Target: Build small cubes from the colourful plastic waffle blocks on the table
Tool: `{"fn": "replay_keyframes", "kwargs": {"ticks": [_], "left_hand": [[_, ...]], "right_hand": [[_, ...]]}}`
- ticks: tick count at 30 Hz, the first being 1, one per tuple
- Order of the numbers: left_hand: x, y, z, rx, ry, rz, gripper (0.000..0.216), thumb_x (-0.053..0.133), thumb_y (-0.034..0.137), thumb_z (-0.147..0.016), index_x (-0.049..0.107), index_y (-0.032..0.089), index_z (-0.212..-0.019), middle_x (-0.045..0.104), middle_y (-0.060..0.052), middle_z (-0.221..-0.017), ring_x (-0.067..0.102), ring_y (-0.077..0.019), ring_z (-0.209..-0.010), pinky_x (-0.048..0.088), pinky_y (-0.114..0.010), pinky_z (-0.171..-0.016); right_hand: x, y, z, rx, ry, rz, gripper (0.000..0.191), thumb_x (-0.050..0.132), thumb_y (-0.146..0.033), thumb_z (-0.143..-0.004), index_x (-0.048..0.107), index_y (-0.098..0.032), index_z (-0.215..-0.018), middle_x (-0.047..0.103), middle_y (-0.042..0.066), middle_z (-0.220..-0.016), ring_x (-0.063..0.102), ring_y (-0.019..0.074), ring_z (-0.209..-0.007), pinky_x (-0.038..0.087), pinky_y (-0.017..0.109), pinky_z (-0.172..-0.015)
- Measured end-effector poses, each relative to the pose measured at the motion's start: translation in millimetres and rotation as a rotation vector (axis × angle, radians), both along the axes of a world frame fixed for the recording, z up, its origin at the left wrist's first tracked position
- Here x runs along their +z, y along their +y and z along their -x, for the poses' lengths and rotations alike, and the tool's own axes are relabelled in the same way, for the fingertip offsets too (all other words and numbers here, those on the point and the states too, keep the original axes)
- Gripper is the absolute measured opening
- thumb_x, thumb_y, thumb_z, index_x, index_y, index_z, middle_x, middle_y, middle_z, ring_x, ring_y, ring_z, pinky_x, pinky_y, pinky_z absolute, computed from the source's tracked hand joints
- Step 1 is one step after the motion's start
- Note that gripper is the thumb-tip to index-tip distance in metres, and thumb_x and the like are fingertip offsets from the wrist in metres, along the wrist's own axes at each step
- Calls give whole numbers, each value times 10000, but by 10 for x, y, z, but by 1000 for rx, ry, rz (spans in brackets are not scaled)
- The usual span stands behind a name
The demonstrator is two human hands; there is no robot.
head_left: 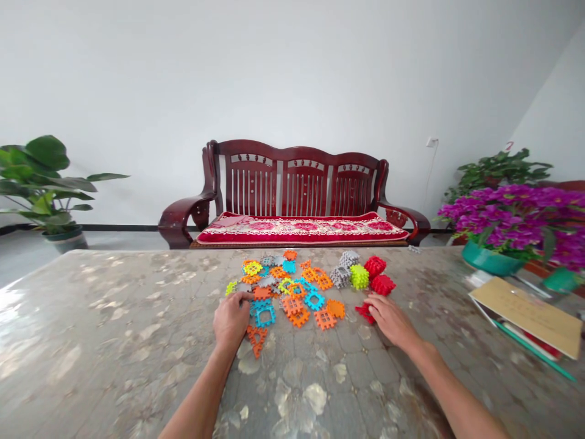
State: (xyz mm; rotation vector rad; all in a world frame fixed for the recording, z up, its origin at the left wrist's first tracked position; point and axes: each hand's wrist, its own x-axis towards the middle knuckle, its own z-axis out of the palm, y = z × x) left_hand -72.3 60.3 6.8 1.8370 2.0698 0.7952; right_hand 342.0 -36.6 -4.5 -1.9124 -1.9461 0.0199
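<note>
My right hand [390,317] has its fingers closed on a red interlocking plastic piece [365,313] at the table surface. At the left edge of a loose pile, my left hand [232,318] rests with curled fingers beside an orange piece [262,293]; what lies under its fingertips is hidden. The pile holds flat notched pieces, among them a blue square frame [265,316], an orange grid square [325,319] and an orange triangle [256,339]. Beyond my right hand sit assembled blocks: a lime block [359,277], a grey block [340,277] and a red block [382,285].
The patterned table [137,341] spans the foreground. A teal pot [491,261] of purple flowers, a brown envelope [528,314] and a green pen [537,352] are at the right. Behind the table stands a wooden bench [301,189]; a potted plant [50,189] is at the left.
</note>
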Motion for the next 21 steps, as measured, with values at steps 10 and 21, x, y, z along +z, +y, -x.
{"fn": "replay_keyframes", "kwargs": {"ticks": [10,21], "left_hand": [[-22,11,10,-9,17,8,333,431,234,-810,734,292,-937,706,-6,-1119,638,-214,-1002,476,-291,-803],[-15,3,36,-33,-8,36,349,403,267,-827,716,287,-981,692,-21,-1131,619,-227,-1031,455,-318,-820]], "right_hand": [[103,-124,-4,-24,71,-5,272,392,-248,-858,616,-221,-706,663,98,-1107,571,233,-1136,410,403,-992],[85,-198,10,-98,103,17,650,671,-414,-691,549,-170,-1280,551,144,-1359,512,297,-1228,364,450,-1062]]}}
